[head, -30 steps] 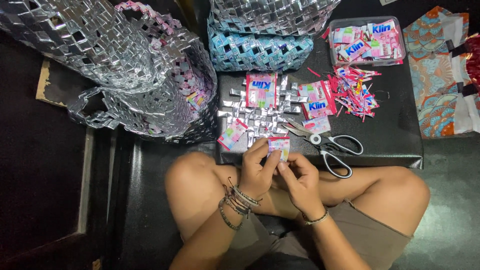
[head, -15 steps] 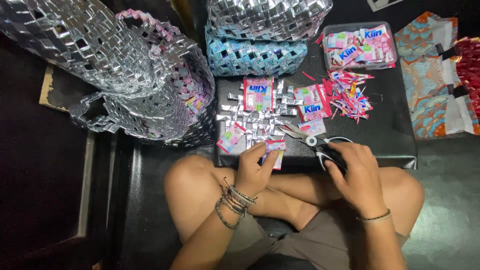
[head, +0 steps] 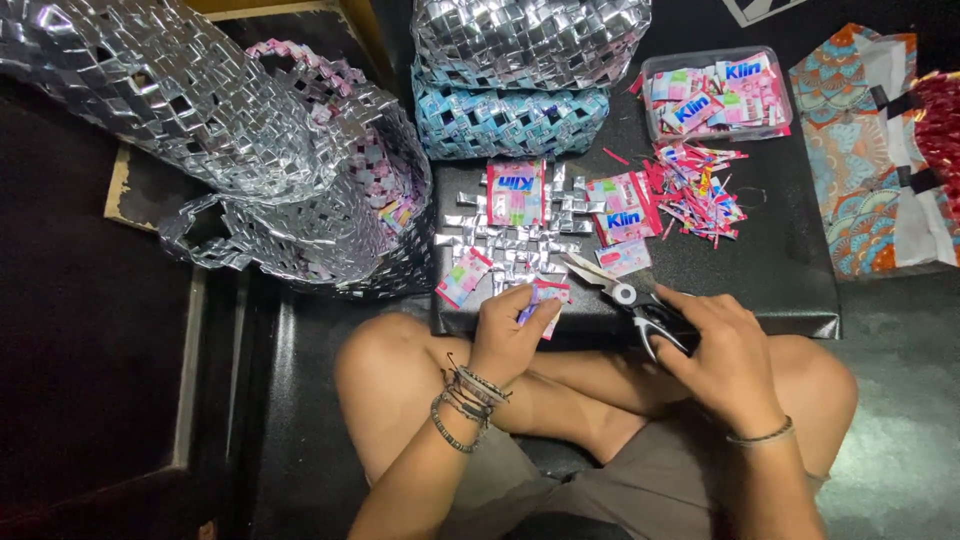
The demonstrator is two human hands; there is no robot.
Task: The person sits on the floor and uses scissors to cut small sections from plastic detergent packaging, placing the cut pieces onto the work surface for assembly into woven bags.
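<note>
I sit cross-legged before a low black board [head: 780, 280]. My left hand [head: 510, 335] pinches a small folded pink-and-silver wrapper strip [head: 545, 300] at the board's near edge. My right hand [head: 725, 355] rests on the black handles of a pair of scissors [head: 625, 295], whose blades point up-left across the board. A flat woven patch of silver foil strips [head: 510, 235] with pink sachet wrappers woven in lies just beyond my hands.
A clear tub of pink sachets [head: 715, 95] stands at the back right, with cut pink scraps [head: 695, 190] below it. Woven silver baskets [head: 250, 150] crowd the left; a silver and blue woven bag [head: 520, 80] is at the back. Patterned cloth [head: 870, 150] lies right.
My right hand left the folded wrapper, moved right to the scissors and settled on their handles. My left hand keeps hold of the wrapper strip.
</note>
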